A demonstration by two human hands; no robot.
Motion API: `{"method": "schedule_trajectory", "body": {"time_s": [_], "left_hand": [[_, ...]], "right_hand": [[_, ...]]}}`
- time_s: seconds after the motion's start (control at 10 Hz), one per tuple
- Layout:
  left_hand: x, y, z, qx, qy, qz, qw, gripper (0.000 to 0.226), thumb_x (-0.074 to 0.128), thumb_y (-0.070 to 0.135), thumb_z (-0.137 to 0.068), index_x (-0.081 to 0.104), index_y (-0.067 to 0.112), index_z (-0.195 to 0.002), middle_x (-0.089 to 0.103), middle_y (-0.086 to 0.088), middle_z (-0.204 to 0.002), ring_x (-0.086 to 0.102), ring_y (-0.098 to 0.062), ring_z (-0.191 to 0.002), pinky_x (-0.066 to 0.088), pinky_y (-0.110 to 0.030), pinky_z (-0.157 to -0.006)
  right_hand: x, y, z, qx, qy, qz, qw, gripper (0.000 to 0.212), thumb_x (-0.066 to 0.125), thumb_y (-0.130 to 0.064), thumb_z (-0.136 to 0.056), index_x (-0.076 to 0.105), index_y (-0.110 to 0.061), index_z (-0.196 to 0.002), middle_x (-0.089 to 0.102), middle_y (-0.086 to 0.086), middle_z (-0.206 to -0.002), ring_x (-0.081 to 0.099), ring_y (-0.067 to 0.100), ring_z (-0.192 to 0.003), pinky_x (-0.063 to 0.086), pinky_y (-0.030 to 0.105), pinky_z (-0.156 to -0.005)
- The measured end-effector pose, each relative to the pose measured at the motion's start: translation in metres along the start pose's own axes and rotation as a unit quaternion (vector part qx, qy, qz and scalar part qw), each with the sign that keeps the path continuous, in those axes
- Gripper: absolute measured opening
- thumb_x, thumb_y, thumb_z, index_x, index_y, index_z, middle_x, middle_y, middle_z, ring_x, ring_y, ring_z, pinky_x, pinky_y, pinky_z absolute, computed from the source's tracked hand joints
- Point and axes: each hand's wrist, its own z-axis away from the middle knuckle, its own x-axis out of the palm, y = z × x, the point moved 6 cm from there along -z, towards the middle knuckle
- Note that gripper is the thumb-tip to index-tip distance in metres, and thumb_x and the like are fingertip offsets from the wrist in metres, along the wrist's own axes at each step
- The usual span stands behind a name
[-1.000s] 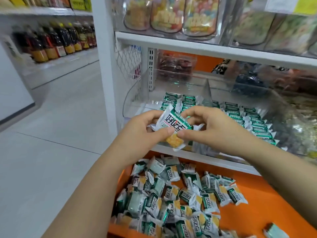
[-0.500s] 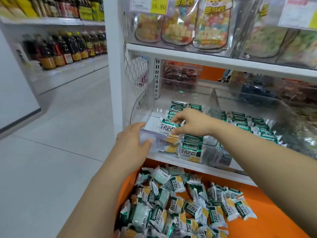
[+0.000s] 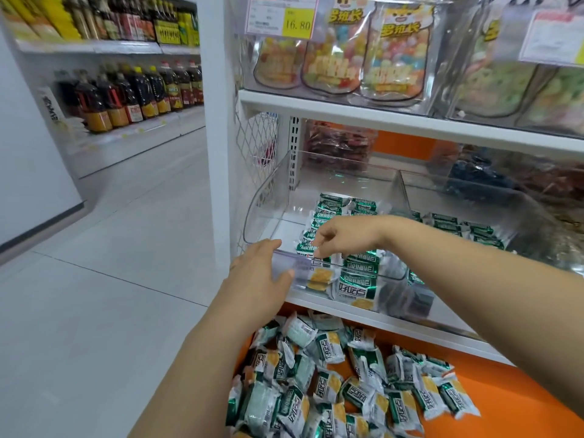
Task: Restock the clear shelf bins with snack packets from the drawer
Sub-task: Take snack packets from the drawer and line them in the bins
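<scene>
L hand (image 3: 259, 273) grips bin (image 3: 268, 197) front-left corner, thumb on front wall. R hand (image 3: 339, 235) over bin, fingers curled down at packets (image 3: 358, 273) inside; grasp unclear. Drawer (image 3: 521, 390) below holds pile (image 3: 316, 390).

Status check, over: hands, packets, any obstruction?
Left hand grips front rim of clear plastic shelf bin. Right hand on green-and-white snack packet inside, grip unclear. No obstruction seen.
</scene>
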Motion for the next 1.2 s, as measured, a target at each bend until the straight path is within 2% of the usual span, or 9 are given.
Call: {"method": "schedule_trajectory", "body": {"time_s": [0.4, 0.5, 0.6, 0.7, 0.8, 0.9, 1.0, 1.1, 1.2], "left_hand": [[0.002, -0.003, -0.001, 0.003, -0.006, -0.023, 1.000, 0.055, 0.049, 0.034, -0.096, 0.029, 0.027, -0.146, 0.023, 0.009, -0.155, 0.026, -0.018, -0.139, 0.027, -0.034, -0.110], [0.002, -0.004, -0.001, 0.002, -0.008, -0.027, 1.000, 0.055, 0.049, 0.034, -0.096, 0.029, 0.027, -0.146, 0.022, 0.008, -0.155, 0.025, -0.019, -0.139, 0.026, -0.036, -0.111], [0.003, -0.005, -0.001, 0.000, -0.009, -0.028, 1.000, 0.055, 0.049, 0.035, -0.096, 0.029, 0.027, -0.146, 0.021, 0.008, -0.156, 0.024, -0.019, -0.140, 0.026, -0.036, -0.111], [0.003, -0.005, -0.001, -0.002, -0.010, -0.029, 1.000, 0.055, 0.049, 0.036, -0.096, 0.029, 0.027, -0.147, 0.020, 0.009, -0.156, 0.023, -0.018, -0.140, 0.025, -0.035, -0.111], [0.003, -0.004, -0.001, -0.002, -0.008, -0.028, 1.000, 0.055, 0.049, 0.035, -0.096, 0.029, 0.027, -0.147, 0.020, 0.009, -0.156, 0.023, -0.018, -0.140, 0.025, -0.034, -0.110], [0.003, -0.004, -0.001, -0.001, -0.009, -0.029, 1.000, 0.055, 0.049, 0.035, -0.096, 0.029, 0.027, -0.147, 0.020, 0.008, -0.156, 0.023, -0.018, -0.140, 0.025, -0.034, -0.110], [0.003, -0.003, 0.000, -0.004, -0.012, -0.037, 0.999, 0.055, 0.048, 0.035, -0.097, 0.028, 0.028, -0.147, 0.019, 0.009, -0.156, 0.023, -0.019, -0.140, 0.027, -0.036, -0.109], [0.003, -0.003, 0.000, -0.006, -0.015, -0.038, 0.999, 0.054, 0.048, 0.035, -0.097, 0.028, 0.029, -0.147, 0.018, 0.010, -0.156, 0.023, -0.020, -0.140, 0.027, -0.037, -0.109], [0.003, -0.004, 0.000, -0.005, -0.015, -0.036, 0.999, 0.055, 0.049, 0.035, -0.096, 0.029, 0.028, -0.147, 0.019, 0.009, -0.156, 0.024, -0.021, -0.140, 0.027, -0.037, -0.109]], "right_hand": [[0.012, -0.009, 0.001, 0.008, -0.001, -0.011, 1.000, 0.010, 0.054, -0.022, -0.094, 0.048, -0.019, -0.088, 0.045, -0.010, -0.083, 0.039, 0.003, -0.070, 0.031, 0.020, -0.060], [0.011, -0.010, 0.003, 0.017, 0.003, -0.007, 1.000, 0.017, 0.052, -0.024, -0.096, 0.045, -0.024, -0.080, 0.043, -0.012, -0.081, 0.037, 0.001, -0.069, 0.030, 0.020, -0.059], [0.010, -0.013, 0.001, 0.033, -0.008, 0.051, 0.998, 0.019, 0.046, -0.028, -0.098, 0.044, -0.027, -0.079, 0.040, -0.012, -0.081, 0.037, 0.002, -0.070, 0.034, 0.023, -0.068], [0.011, -0.018, -0.001, 0.044, -0.029, 0.102, 0.993, 0.018, 0.040, -0.027, -0.099, 0.051, -0.012, -0.101, 0.049, 0.000, -0.092, 0.043, 0.015, -0.078, 0.040, 0.035, -0.079], [0.011, -0.022, 0.000, 0.040, -0.035, 0.091, 0.994, 0.018, 0.039, -0.025, -0.098, 0.047, -0.010, -0.105, 0.046, 0.000, -0.088, 0.040, 0.016, -0.074, 0.040, 0.034, -0.073], [0.010, -0.021, 0.003, 0.035, -0.028, 0.060, 0.997, 0.010, 0.043, -0.024, -0.097, 0.046, -0.016, -0.091, 0.038, -0.007, -0.078, 0.035, 0.010, -0.065, 0.032, 0.025, -0.060], [0.008, -0.016, 0.004, 0.018, -0.017, 0.040, 0.999, 0.015, 0.050, -0.024, -0.095, 0.047, -0.024, -0.080, 0.043, -0.009, -0.081, 0.039, 0.006, -0.069, 0.032, 0.023, -0.061], [0.006, -0.011, 0.007, -0.004, 0.002, 0.021, 1.000, 0.009, 0.056, -0.025, -0.094, 0.059, -0.017, -0.091, 0.054, -0.010, -0.087, 0.051, 0.011, -0.082, 0.039, 0.024, -0.072], [0.002, -0.008, 0.013, -0.001, -0.018, 0.018, 1.000, 0.024, 0.058, -0.022, -0.094, 0.064, -0.011, -0.115, 0.065, 0.000, -0.115, 0.058, 0.022, -0.107, 0.043, 0.034, -0.098]]}}
